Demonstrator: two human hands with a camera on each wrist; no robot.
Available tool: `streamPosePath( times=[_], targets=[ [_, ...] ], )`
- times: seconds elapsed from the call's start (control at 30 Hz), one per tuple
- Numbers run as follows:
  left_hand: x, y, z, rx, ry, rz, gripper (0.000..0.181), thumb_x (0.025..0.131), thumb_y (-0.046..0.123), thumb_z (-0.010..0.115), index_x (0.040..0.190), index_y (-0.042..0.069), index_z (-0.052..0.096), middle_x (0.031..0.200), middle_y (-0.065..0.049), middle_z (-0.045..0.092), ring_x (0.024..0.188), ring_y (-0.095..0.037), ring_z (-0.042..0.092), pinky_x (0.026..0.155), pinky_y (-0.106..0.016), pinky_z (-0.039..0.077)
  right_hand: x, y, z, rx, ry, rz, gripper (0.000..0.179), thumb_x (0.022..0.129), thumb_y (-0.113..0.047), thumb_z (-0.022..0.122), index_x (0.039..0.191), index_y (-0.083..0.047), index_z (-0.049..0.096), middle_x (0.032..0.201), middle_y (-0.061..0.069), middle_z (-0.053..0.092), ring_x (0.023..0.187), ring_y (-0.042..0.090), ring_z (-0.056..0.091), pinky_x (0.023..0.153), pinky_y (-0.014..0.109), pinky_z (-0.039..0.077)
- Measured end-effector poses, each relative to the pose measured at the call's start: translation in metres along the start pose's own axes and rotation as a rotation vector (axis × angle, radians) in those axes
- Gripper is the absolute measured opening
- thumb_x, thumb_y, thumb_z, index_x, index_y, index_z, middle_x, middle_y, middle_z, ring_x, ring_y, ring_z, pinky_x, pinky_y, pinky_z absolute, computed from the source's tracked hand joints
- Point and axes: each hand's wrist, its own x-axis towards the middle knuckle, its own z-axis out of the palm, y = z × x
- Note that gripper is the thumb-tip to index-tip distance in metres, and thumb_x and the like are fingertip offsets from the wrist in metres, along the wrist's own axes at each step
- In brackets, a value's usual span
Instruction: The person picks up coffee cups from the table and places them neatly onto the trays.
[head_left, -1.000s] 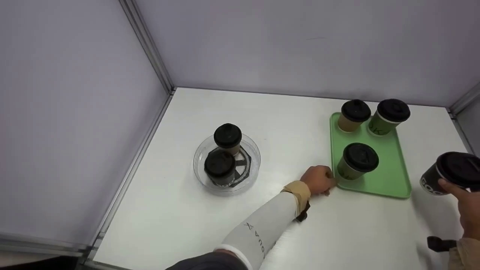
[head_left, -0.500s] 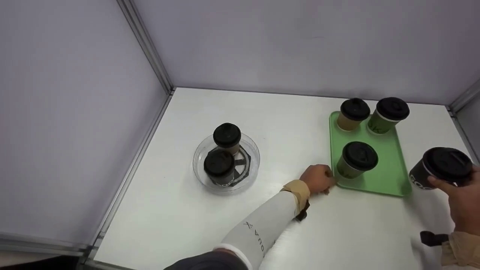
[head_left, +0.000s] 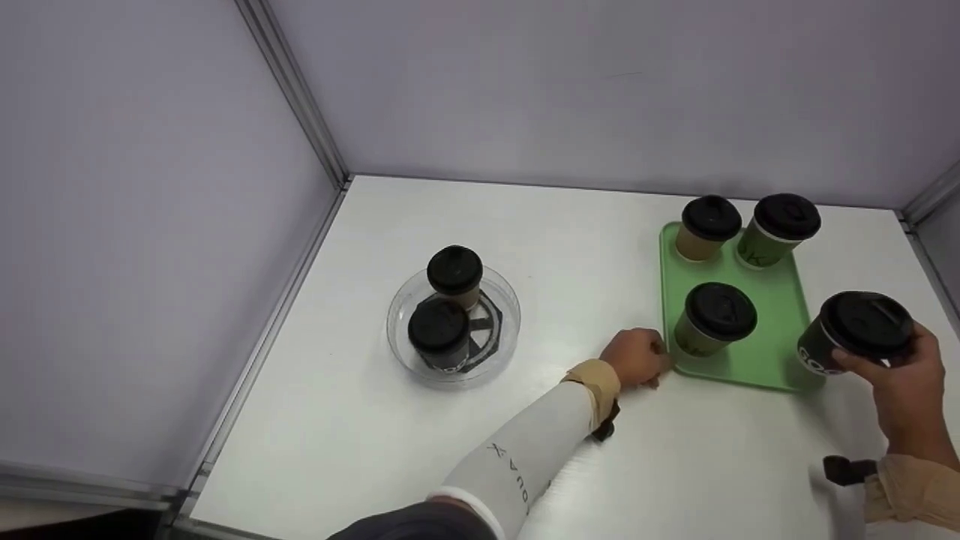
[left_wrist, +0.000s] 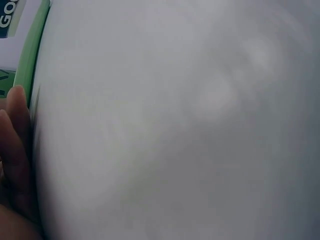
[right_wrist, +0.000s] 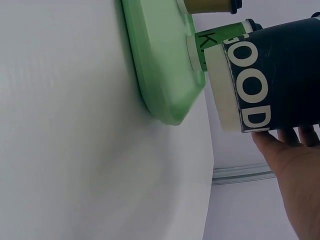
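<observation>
My right hand (head_left: 904, 379) grips a dark paper coffee cup (head_left: 821, 349) with a black lid, held upright over the near right corner of the green tray (head_left: 772, 322). In the right wrist view, the cup (right_wrist: 290, 75) shows white GOOD lettering and its base is apart from the tray. At the tray's near left corner, my left hand (head_left: 636, 358) holds the edge with curled fingers. Close to that hand, a lidded olive-coloured cup (head_left: 697, 337) stands on the tray. Behind it are a brown cup (head_left: 697, 244) and a green cup (head_left: 761, 246).
Further left, a round clear dish (head_left: 397, 345) holds two black-lidded cups, a dark one (head_left: 442, 352) in front of a brown one (head_left: 465, 298). Pale walls (head_left: 525, 90) enclose the white table (head_left: 337, 420) at the back and left.
My right hand has carried the dark cup leftward, from beside the tray to over its right edge. The left hand, tray and other cups have stayed in place.
</observation>
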Motion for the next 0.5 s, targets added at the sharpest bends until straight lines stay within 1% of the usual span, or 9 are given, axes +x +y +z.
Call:
streamPosePath(
  times=[0.17,0.27,0.37,0.5],
  targets=[
    [0.000,0.000,0.000,-0.004,0.002,0.001,0.017,0.093,0.026,0.065,0.078,0.017,0.062,0.053,0.007,0.060,0.045,-0.005,0.058,0.046,-0.020,0.046,0.001,0.003,0.004,-0.045,0.010,0.024,0.084,0.075,0.015,0.076,0.143,-0.013,0.035,0.130,-0.005,0.045,0.134,0.014,0.035,0.101,0.013,0.032],
    [0.000,-0.001,0.000,-0.007,0.006,-0.002,0.016,0.092,0.025,0.066,0.079,0.018,0.062,0.053,0.007,0.060,0.045,-0.005,0.058,0.047,-0.020,0.046,0.002,0.004,0.007,-0.045,0.015,0.042,0.085,0.075,0.014,0.076,0.144,-0.014,0.035,0.131,-0.006,0.046,0.135,0.014,0.034,0.104,0.014,0.030],
    [0.002,-0.003,0.002,-0.008,0.005,0.000,0.015,0.092,0.025,0.065,0.079,0.018,0.062,0.052,0.007,0.060,0.045,-0.005,0.058,0.048,-0.020,0.046,0.002,0.005,0.008,-0.039,0.001,0.052,0.085,0.075,0.013,0.077,0.144,-0.014,0.035,0.131,-0.006,0.046,0.136,0.014,0.032,0.103,0.014,0.031],
    [0.006,-0.005,0.004,-0.008,-0.008,-0.002,0.015,0.093,0.026,0.065,0.080,0.018,0.062,0.053,0.007,0.060,0.045,-0.006,0.059,0.048,-0.019,0.046,0.001,0.006,0.012,-0.057,-0.019,0.051,0.084,0.076,0.012,0.077,0.143,-0.015,0.035,0.131,-0.006,0.045,0.137,0.014,0.032,0.102,0.014,0.032]
  ],
)
